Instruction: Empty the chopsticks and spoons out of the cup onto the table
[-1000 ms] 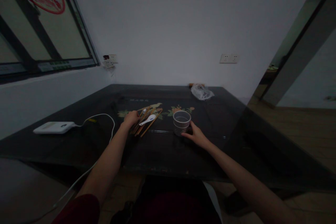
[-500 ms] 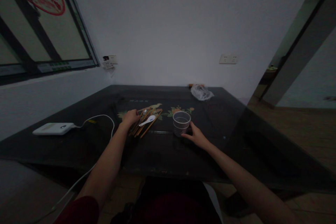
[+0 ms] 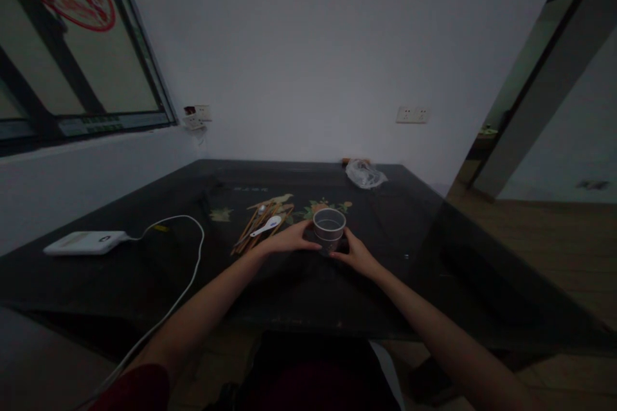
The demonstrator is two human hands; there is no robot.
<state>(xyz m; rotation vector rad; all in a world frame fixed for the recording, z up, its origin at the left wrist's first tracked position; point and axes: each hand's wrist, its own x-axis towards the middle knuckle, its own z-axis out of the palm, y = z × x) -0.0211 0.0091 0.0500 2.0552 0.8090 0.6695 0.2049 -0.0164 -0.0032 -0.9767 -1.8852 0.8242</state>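
A small pale cup (image 3: 329, 228) stands upright on the dark glass-topped table (image 3: 366, 282). My right hand (image 3: 355, 255) rests against its right side. On the cup's left side lies my left hand (image 3: 289, 240), fingers stretched toward it and touching or almost touching. Left of that hand sits a loose bundle of wooden chopsticks (image 3: 255, 229) with a white spoon (image 3: 266, 227) on top. Whether either hand truly grips the cup is unclear in the dim light.
A white device (image 3: 83, 242) with a white cable (image 3: 190, 263) lies at the table's left. A crumpled clear plastic bag (image 3: 365, 174) sits at the far edge by the wall. A window is at the left, a doorway at the right.
My left hand has left the chopstick bundle and moved right to the cup's left side. The right hand stays at the cup. The view has shifted slightly.
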